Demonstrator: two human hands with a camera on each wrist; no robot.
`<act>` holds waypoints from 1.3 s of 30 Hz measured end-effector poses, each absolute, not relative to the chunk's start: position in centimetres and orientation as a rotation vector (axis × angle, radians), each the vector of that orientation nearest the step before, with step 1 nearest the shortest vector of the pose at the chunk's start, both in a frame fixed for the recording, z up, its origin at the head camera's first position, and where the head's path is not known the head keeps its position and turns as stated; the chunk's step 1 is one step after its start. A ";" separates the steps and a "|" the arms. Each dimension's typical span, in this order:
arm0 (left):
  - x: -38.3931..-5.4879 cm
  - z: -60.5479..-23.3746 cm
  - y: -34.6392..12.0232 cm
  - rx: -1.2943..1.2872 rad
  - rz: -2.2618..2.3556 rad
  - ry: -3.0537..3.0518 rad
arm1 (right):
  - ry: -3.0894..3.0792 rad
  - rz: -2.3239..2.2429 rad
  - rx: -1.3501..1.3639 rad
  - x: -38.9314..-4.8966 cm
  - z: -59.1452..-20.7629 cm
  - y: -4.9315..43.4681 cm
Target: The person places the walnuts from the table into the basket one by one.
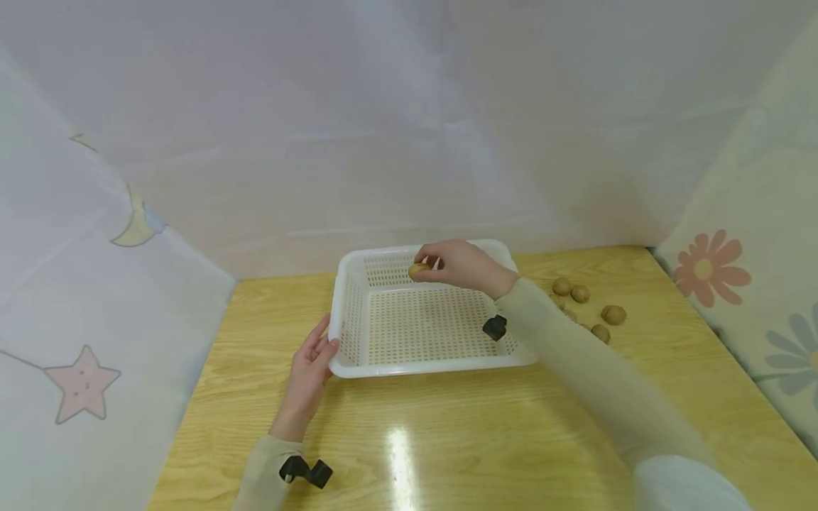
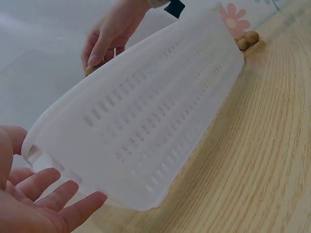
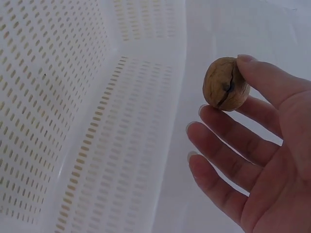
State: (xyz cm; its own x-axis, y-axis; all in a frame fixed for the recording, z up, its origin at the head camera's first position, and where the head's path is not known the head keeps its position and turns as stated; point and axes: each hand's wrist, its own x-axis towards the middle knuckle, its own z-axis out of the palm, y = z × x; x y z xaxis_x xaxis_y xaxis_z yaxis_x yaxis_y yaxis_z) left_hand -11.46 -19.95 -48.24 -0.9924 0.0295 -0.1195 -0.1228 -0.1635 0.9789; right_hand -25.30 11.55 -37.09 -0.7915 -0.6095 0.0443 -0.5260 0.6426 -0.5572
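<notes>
My right hand [image 1: 468, 265] pinches a walnut [image 1: 417, 271] over the back part of a white plastic basket [image 1: 434, 369]. In the right wrist view the brown walnut [image 3: 224, 85] sits between thumb and fingertips, a dark crack along its seam, while the other fingers are spread loosely below. At the basket's left end, my left hand [image 1: 309, 369] grips the rim, thumb near the top and fingers against the side, as the left wrist view also shows. No walnuts are visible on the basket's slotted floor [image 1: 424, 323].
Several walnuts [image 1: 614, 314] lie on the wooden table [image 1: 460, 433] right of the basket, some partly hidden by my right sleeve [image 1: 575, 362]. A pale cloth wall [image 1: 287, 177] stands right behind the basket, with patterned cloth on both sides.
</notes>
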 end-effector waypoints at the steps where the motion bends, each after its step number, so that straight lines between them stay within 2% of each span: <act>1: -11.5 -48.3 -20.0 -0.111 2.322 1.961 | 2.694 -0.864 -0.948 -25.7 -37.4 11.0; 10: -11.4 -48.6 -20.4 -0.106 2.335 1.958 | 2.552 -0.890 -0.917 -28.3 -40.6 7.1; 22: -11.6 -49.0 -20.5 -0.062 2.364 1.947 | 2.577 -0.546 -0.856 -30.1 -44.9 4.7; 39: -11.6 -49.0 -20.6 -0.054 2.368 1.943 | 2.527 -0.535 -0.807 -30.5 -45.0 5.3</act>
State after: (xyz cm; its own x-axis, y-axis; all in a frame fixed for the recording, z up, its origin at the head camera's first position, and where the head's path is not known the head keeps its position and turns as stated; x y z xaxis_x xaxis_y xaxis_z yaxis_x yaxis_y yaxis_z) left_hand -11.64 -20.57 -49.04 -0.9963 0.0378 -0.0768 -0.0827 -0.1935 0.9776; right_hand -30.51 5.28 -45.01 -0.7369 -0.6147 -0.2814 -0.4477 0.7556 -0.4782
